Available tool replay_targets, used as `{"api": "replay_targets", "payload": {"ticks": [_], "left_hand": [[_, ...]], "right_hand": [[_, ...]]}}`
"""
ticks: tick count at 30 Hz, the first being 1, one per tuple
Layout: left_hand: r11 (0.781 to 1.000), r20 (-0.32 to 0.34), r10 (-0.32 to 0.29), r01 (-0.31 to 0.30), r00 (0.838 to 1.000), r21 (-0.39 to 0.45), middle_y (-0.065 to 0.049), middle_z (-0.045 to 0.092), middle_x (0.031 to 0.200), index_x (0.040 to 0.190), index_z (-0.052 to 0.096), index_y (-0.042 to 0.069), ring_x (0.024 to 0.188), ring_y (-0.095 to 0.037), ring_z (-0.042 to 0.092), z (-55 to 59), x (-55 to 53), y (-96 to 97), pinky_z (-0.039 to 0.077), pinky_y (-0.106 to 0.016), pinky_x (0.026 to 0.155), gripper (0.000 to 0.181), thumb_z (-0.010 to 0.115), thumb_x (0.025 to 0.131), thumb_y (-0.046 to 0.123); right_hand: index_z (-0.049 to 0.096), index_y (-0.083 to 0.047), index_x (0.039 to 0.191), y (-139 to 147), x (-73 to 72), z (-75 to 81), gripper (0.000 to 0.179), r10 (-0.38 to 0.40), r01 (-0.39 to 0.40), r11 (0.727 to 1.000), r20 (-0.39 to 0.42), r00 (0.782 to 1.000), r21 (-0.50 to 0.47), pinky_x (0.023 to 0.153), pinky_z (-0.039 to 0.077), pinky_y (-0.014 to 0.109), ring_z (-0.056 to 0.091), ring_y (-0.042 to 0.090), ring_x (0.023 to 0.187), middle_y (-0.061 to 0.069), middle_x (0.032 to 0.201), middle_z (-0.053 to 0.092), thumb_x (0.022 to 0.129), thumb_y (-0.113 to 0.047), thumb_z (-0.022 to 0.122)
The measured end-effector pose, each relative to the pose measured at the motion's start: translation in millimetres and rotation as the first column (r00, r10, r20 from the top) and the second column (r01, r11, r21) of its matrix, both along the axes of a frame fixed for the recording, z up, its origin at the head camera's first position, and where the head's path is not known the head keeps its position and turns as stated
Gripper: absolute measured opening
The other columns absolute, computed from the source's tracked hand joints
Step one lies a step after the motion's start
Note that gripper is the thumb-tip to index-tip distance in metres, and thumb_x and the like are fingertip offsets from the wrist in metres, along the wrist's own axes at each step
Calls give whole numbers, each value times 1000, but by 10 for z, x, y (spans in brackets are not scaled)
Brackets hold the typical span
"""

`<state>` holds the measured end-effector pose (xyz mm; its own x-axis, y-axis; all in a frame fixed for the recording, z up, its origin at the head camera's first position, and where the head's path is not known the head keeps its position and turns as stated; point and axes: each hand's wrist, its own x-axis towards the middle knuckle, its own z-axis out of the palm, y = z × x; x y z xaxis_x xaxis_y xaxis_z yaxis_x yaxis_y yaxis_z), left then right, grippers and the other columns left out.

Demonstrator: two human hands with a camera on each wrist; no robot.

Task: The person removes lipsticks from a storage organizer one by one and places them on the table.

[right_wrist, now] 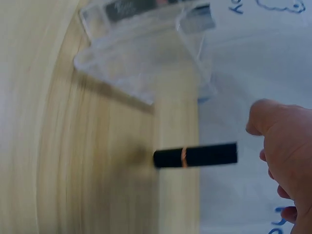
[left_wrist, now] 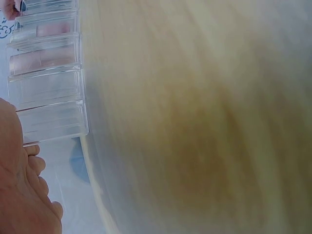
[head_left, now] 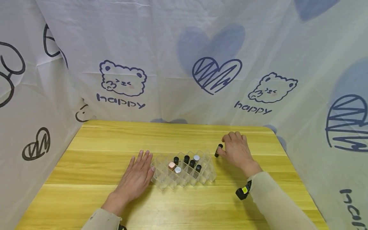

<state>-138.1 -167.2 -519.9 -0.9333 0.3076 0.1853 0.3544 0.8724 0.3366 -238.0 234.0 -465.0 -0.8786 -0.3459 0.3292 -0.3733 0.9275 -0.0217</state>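
Observation:
A clear plastic lipstick organizer [head_left: 164, 180] with diamond-shaped compartments sits on the table, holding several tubes with mostly black caps, plus silver ones [head_left: 196, 157] and a pinkish one [head_left: 171, 165]. My left hand [head_left: 137, 177] lies beside its left end, fingers extended, thumb at its wall; in the left wrist view the hand [left_wrist: 22, 175] is next to the end compartments [left_wrist: 53, 122]. Right of the organizer, a black lipstick tube [right_wrist: 209, 155] with a copper-coloured band stands upright. Around its top hovers my right hand [head_left: 236, 151], fingers bent; the right wrist view shows a gap between hand [right_wrist: 287, 146] and tube.
The yellow wood-grain table [head_left: 184, 210] is bordered at the back and sides by white cloth [head_left: 169, 48] printed with hearts and bears. A black wrist strap with a small device [head_left: 243, 190] is on the right wrist.

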Motion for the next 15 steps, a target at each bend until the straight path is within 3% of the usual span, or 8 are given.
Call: {"api": "replay_targets", "payload": {"ticks": [6, 15], "left_hand": [[1000, -6, 1, -1, 1000, 4, -19, 26, 172, 164, 30, -2, 162, -39, 18, 0, 1, -6, 14, -62, 131, 62, 32, 117, 39], [1000, 1, -1, 1, 1000, -1, -20, 27, 172, 164, 29, -2, 162, -39, 18, 2, -4, -9, 13, -62, 132, 62, 32, 117, 39]], "right_hand": [[69, -4, 102, -143, 138, 137, 27, 57, -62, 998, -137, 989, -30, 77, 39, 46, 52, 35, 89, 13, 98, 65, 92, -29, 74], [68, -5, 100, -402, 413, 240, 28, 177, -188, 982, -242, 954, -27, 73, 40, 44, 53, 32, 86, 11, 94, 64, 91, -31, 77]]}}
